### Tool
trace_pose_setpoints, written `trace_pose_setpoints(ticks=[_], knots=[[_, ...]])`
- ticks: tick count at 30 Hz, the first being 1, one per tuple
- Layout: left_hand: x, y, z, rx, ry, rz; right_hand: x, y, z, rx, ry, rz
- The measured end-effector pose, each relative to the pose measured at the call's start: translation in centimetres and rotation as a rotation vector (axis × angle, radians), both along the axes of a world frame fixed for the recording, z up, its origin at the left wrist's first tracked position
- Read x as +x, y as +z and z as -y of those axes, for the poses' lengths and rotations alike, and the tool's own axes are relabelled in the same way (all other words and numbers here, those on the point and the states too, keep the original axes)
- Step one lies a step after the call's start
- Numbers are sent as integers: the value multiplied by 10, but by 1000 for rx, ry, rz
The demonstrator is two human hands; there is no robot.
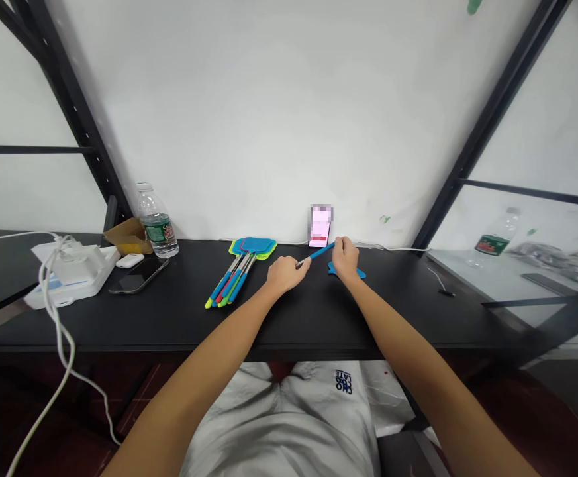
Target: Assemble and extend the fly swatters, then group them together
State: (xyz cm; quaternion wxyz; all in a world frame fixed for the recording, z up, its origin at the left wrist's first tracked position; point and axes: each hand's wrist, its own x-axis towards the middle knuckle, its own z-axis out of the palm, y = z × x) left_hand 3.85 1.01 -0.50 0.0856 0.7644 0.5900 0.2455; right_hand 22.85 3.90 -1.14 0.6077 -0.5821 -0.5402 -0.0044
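Observation:
My left hand (289, 273) is closed around one end of a thin blue-handled swatter stick (322, 252), where a bit of metal rod shows. On the stick's other end, my right hand (345, 256) is closed too, so it spans the gap between both hands just above the table. Beneath my right hand lies a flat blue piece with a notched edge (358, 273), partly hidden by the wrist. Left of my hands rests a pile of fly swatters (259, 245), with blue and green heads towards the wall and coloured handles towards me.
A lit phone (320, 228) leans against the wall behind my hands. Leftward on the black table (289, 328) are a water bottle (158, 225), a dark phone (140, 275), a white case (130, 260), a cardboard box (127, 235) and a charger with cables (75, 265). A short cable (446, 292) lies right.

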Motion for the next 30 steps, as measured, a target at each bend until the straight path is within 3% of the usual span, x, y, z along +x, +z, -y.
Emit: trace_pose_setpoints(ticks=[19, 27, 30], knots=[[1, -1, -3, -50, 50, -41, 4, -2, -1, -64, -56, 114], [1, 0, -4, -63, 49, -47, 0, -3, 1, -45, 73, 80], [1, 1, -3, -73, 53, -51, -2, -1, 2, -44, 54, 102]])
